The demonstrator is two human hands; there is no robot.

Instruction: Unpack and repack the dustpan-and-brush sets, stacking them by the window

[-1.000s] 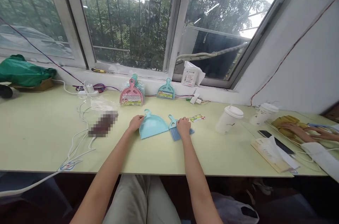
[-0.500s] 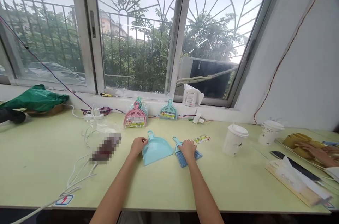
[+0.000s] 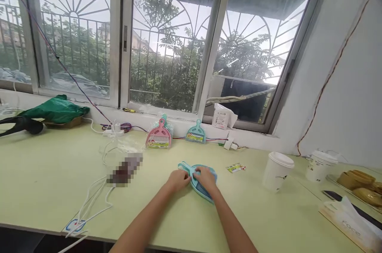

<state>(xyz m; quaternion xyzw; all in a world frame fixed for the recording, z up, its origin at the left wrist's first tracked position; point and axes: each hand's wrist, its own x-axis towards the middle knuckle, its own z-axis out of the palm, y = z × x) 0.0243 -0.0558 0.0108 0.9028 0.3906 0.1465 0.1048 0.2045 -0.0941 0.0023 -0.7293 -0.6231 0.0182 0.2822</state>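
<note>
A light blue dustpan [image 3: 185, 165] and a small brush with blue bristles [image 3: 200, 188] lie together on the table, the brush on top of the pan. My left hand [image 3: 178, 180] is closed at the pan's near left edge, beside the handle end. Fingers bent, my right hand [image 3: 205, 177] grips the brush from above and covers much of its body. Both handles point to the upper left. A printed label card [image 3: 236, 167] lies flat to the right of the pan.
Packaged pink dustpan sets [image 3: 159, 135] and a teal set [image 3: 196, 132] lean against the wall. White cables [image 3: 92, 189] run on the left. Lidded paper cups [image 3: 278, 171], a tissue pack [image 3: 347, 219] and a tray with yellow-brown things [image 3: 356, 183] are on the right.
The brush has gone from the right of the dustpan onto it. The pan has turned, and my hands have come close together. The view has shifted, and another person's hand at right is gone.
</note>
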